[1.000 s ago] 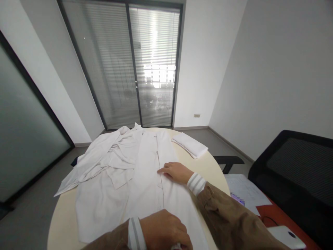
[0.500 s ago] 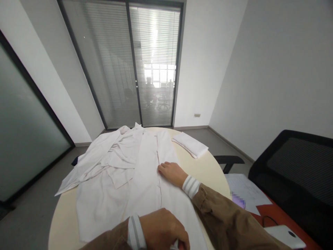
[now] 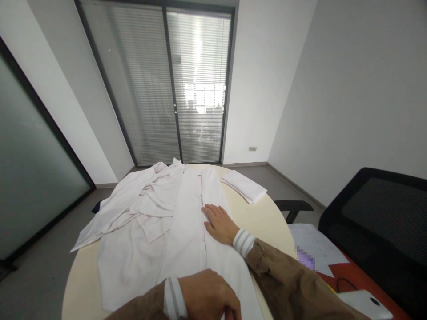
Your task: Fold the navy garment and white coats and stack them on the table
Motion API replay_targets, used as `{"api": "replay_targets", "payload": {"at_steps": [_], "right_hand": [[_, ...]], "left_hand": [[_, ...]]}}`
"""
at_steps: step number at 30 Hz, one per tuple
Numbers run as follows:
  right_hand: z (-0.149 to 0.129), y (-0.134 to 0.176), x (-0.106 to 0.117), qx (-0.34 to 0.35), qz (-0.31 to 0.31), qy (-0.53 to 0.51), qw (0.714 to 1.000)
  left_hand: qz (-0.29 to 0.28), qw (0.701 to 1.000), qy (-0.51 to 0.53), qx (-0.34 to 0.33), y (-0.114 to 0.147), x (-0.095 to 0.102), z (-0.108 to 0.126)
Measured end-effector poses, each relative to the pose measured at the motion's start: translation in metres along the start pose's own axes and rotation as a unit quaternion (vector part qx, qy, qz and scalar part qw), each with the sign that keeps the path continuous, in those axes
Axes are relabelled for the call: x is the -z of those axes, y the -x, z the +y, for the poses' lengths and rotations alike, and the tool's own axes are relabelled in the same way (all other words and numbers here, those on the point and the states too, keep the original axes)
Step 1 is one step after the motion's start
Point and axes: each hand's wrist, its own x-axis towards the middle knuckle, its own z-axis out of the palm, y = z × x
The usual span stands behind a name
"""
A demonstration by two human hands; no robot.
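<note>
A white long-sleeved coat lies spread over the round table, its right side folded inward with the edge running lengthwise. My right hand rests flat on that folded strip, fingers stretched out and slightly apart. At the bottom of the view, my left hand is closed at the coat's near part, its fingers curled down against the cloth. Its fingertips are partly cut off by the frame edge. The coat's left side and sleeve lie loose and wrinkled.
A folded white cloth lies on the table at the far right. To the right stand a black mesh chair, papers and a white device on a red surface. A glass door with blinds is behind the table.
My right hand's fingers have gone from bunched at the fold's edge to stretched flat on the cloth. My left hand has barely moved.
</note>
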Motion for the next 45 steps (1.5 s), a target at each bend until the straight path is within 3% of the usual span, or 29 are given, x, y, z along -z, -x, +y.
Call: {"api": "replay_targets", "payload": {"at_steps": [2,6,10,13,15,19,23,30,34,35,37,38,40,42,45], "right_hand": [[0.003,0.001,-0.006,-0.028,-0.022,-0.007,0.999],[0.009,0.000,-0.009,-0.045,-0.049,-0.016,0.998],[0.025,-0.004,-0.001,-0.001,-0.097,-0.056,0.994],[0.038,-0.003,0.003,0.049,-0.067,-0.091,0.992],[0.044,-0.003,0.003,0.067,-0.027,-0.115,0.991],[0.048,-0.003,-0.003,0.063,0.020,-0.149,0.987],[0.051,-0.002,-0.002,0.057,0.022,-0.182,0.981],[0.053,0.000,0.006,0.070,-0.003,-0.113,0.991],[0.053,0.001,0.006,0.069,-0.015,-0.107,0.992],[0.053,0.001,0.006,0.070,-0.016,-0.106,0.992],[0.052,0.002,0.007,0.072,-0.017,-0.104,0.992],[0.051,0.002,0.008,0.073,-0.017,-0.102,0.992],[0.048,0.002,0.011,0.076,-0.017,-0.096,0.992],[0.045,0.002,0.016,0.082,-0.014,-0.088,0.993],[0.038,0.000,0.024,0.099,-0.005,-0.075,0.992]], "left_hand": [[0.028,0.999,-0.015,0.008,0.000,0.000,0.001],[0.136,0.987,-0.089,0.008,0.001,0.001,0.004],[0.091,0.989,-0.119,-0.001,0.003,-0.001,0.005],[0.065,0.994,-0.084,-0.040,0.000,0.003,0.005],[0.086,0.993,-0.061,-0.045,-0.004,0.010,0.006],[0.160,0.980,-0.111,0.036,-0.010,0.026,0.002],[0.106,0.977,-0.161,0.095,-0.008,0.026,-0.003],[0.024,0.992,-0.121,0.012,-0.004,-0.003,0.009],[-0.059,0.997,0.002,-0.051,-0.003,0.015,0.005],[-0.040,0.998,0.031,-0.047,0.001,0.025,0.001],[0.106,0.994,0.018,0.037,0.013,0.046,-0.014],[0.199,0.974,-0.033,0.104,0.020,0.055,-0.025],[0.313,0.902,-0.148,0.258,0.036,0.065,-0.051],[0.350,0.834,-0.211,0.371,0.048,0.065,-0.079],[0.331,0.812,-0.269,0.398,0.057,0.055,-0.104]]}}
